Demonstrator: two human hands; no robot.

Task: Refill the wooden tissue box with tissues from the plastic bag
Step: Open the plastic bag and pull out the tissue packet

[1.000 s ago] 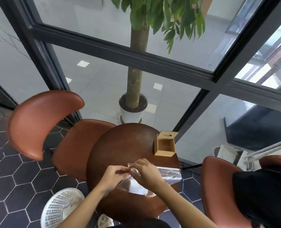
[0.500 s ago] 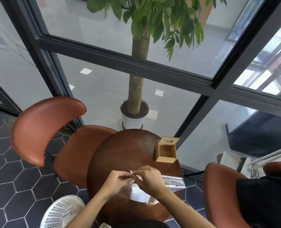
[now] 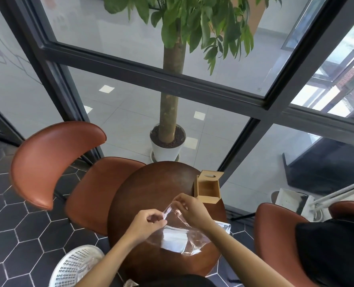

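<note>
- The left hand (image 3: pixel 146 221) and the right hand (image 3: pixel 189 208) each pinch one side of the mouth of the plastic bag (image 3: pixel 184 235); both grips are closed on the thin film, and the mouth is parted between them.
- Just below the two grips, inside the bag, lies the white stack of tissues (image 3: pixel 174 239); it looks not yet taken out.
- The bag rests on the round desk (image 3: pixel 151 193), its far end trailing away under the right forearm.
- Beyond the right grip, near the far edge of the desk, stands the wooden tissue box (image 3: pixel 208 189), its lid tipped up and its inside bare as far as can be seen.
- Judged from this, the box is ready and the bag is being opened; pulling out the tissues, loading the box and closing the lid are all left.
</note>
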